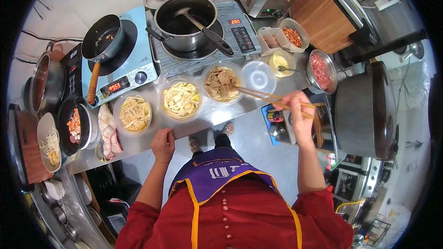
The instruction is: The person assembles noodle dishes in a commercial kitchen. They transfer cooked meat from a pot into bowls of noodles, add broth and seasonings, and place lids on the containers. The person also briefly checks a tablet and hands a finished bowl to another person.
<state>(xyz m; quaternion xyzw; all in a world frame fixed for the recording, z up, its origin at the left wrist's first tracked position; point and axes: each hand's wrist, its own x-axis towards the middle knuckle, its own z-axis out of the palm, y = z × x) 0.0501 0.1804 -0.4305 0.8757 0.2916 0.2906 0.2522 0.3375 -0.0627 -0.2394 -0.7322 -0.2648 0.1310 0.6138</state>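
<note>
My right hand (296, 106) is closed around a pair of wooden chopsticks (260, 93). Their tips touch the brown sliced meat (220, 82) that lies over noodles in the rightmost of three round plastic bowls. Two more bowls stand to its left, holding noodles: the middle noodles (181, 100) and the left noodles (134, 113). Beside the meat bowl lies a clear round plastic lid (260, 77). My left hand (163, 145) rests at the counter's front edge, below the middle bowl, with its fingers curled in and nothing visible in them.
A black pot (171, 41) with a ladle sits on a cooktop behind the bowls. On the left, a frying pan (102, 37) rests on a blue cooktop. Peanuts (291, 37), a yellow paste (279, 62) with a spoon, and raw meat (320, 70) stand right. A cloth (109, 131) lies left.
</note>
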